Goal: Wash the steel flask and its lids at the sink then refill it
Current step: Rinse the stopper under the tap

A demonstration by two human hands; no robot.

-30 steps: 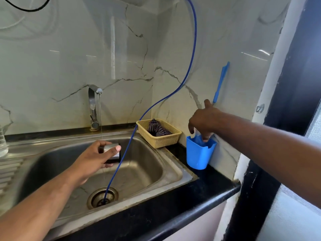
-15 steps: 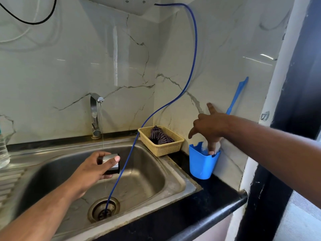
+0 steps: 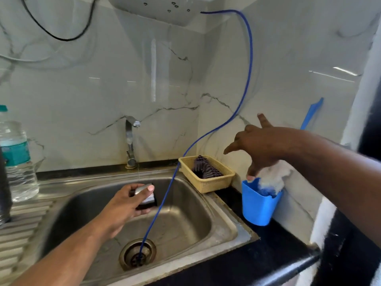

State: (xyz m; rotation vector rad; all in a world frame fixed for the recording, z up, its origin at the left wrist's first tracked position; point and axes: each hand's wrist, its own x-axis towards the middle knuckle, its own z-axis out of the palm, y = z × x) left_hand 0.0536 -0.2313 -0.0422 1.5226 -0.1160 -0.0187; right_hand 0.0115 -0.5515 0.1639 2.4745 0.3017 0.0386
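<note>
Nearest in the head view is the steel sink (image 3: 226, 230), with a blue hose (image 3: 243, 104) dropping into its drain (image 3: 137, 253). Over the basin the left hand (image 3: 123, 205) grips a small steel lid (image 3: 145, 196), thumb on top and fingers curled beneath, and holds it in the thin stream of water (image 3: 138, 172) that falls from the tap (image 3: 129, 139). The hands are well apart. The right hand (image 3: 259, 145) reaches out past the sink's right rim to a blue cup (image 3: 257, 207) on the dark counter (image 3: 278, 244). Its lower fingertips are at the cup's mouth, just beside a white fluffy brush head (image 3: 272, 178), while two other fingers stick out loose. Whether it has hold of the brush I cannot tell, because the hand hides the contact. A blue handle (image 3: 312, 112) slants up and to the right behind the wrist, so the brush's long axis probably runs from the cup up along the wall. The coming move turns on that line: the brush lies to the right of the lid and beyond it, and the right hand is much the nearer. It would have to come up along its own slant, then left across the hose to reach the lid. Behind the cup a yellow basket (image 3: 208, 182) holds a striped cloth (image 3: 204, 168), and a water bottle (image 3: 16, 157) stands far left. A dark shape at the left edge may be the flask — it is too cropped to tell.
</note>
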